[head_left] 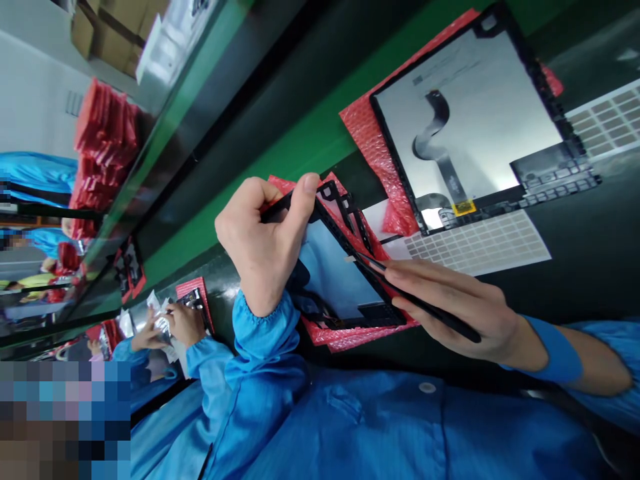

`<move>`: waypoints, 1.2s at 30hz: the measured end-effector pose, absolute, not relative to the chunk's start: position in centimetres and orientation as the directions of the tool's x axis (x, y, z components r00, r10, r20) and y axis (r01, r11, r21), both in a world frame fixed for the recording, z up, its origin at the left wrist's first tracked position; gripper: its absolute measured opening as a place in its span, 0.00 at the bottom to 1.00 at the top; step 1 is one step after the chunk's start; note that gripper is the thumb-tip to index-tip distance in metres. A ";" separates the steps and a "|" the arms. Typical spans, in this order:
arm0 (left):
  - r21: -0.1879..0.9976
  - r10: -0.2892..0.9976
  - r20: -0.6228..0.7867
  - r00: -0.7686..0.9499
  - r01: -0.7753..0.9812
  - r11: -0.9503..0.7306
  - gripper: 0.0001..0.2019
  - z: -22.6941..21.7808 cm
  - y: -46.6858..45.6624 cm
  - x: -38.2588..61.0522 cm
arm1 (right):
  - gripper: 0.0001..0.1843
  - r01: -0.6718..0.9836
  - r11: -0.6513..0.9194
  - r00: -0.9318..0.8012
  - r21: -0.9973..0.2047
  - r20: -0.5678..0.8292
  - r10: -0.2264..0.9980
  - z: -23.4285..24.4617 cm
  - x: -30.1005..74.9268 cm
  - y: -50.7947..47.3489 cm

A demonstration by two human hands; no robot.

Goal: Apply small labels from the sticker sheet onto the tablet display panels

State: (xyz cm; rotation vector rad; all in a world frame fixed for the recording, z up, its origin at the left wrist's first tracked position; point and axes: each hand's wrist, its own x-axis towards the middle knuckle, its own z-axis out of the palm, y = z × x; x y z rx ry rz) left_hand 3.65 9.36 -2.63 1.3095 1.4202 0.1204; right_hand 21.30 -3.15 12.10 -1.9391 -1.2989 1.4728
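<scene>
My left hand [273, 233] is closed round the upper left edge of a black-framed display panel [335, 267], with the thumb along the frame. The panel lies tilted over red bubble-wrap sheets [340, 343]. Between the thumb and fingers of my right hand [465, 310] is a pair of black tweezers [425, 303]. Their tips meet the panel's right edge, by a small pale sticker [349, 259]. Farther right, a larger framed panel [475, 127] with a ribbon cable [445, 153] and yellow tape rests on red bubble wrap [370, 153].
Pale label sheets [480, 247] with a grid of small stickers lie under and beside the large panel. A raised shelf [165, 113] runs along the far side, bearing a stack of red bubble-wrap packs [103, 147]. At left, a co-worker's hands [185, 323] handle white packets.
</scene>
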 end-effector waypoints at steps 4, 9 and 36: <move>0.693 0.732 -0.626 0.270 0.623 0.363 0.32 -2.6 9.3 3.6 | 0.40 0.432 -0.501 0.022 -0.750 -0.547 0.837 12.1 21.4 -3.2; 0.664 0.723 -0.635 0.271 0.669 0.333 0.33 -2.5 9.3 3.7 | 0.43 0.420 -0.523 0.032 -0.742 -0.564 0.825 12.1 21.3 -3.3; 0.624 0.675 -0.687 0.270 0.695 0.358 0.32 -3.0 9.4 3.9 | 0.43 0.377 -0.540 0.076 -0.752 -0.556 0.828 11.7 21.2 -3.4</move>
